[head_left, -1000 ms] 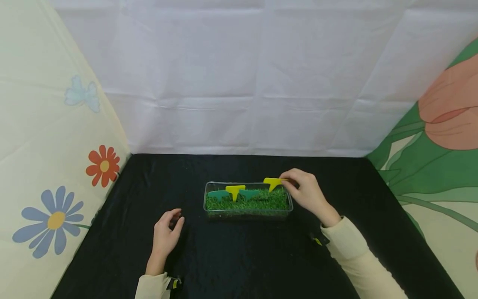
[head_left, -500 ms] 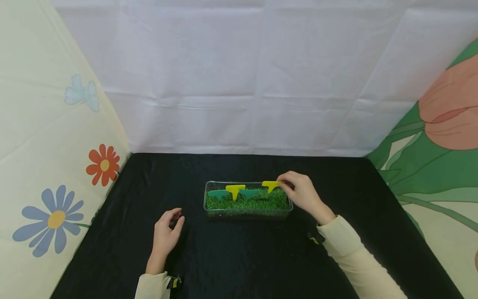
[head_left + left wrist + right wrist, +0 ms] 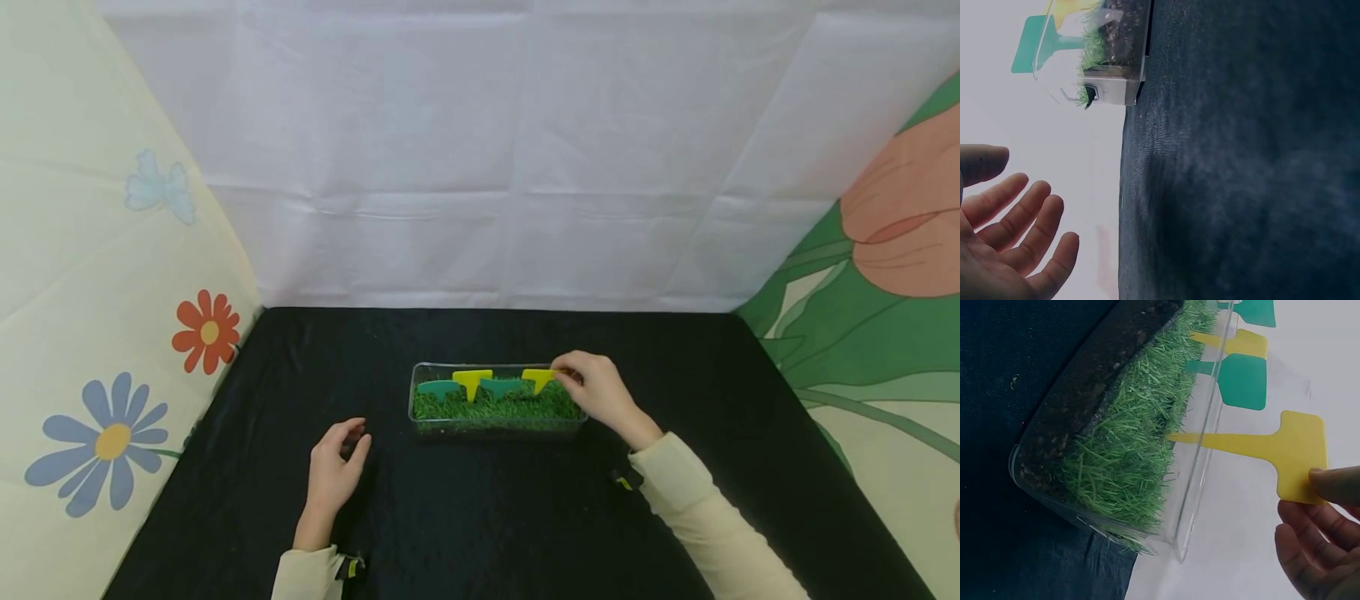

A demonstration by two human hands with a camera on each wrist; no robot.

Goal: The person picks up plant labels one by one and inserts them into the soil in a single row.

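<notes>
At frame centre, a yellow plant label [image 3: 538, 379] is pinched by the right hand [image 3: 596, 392], its stake entering the grass in the clear tray [image 3: 427, 423]; three labels [image 3: 471, 383] already stand planted; the left hand [image 3: 335, 467] rests loosely curled, holding nothing.

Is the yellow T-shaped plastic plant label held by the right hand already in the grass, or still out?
In. The yellow T-shaped plastic plant label has its stem tip in the grass; the right hand pinches its head.
</notes>
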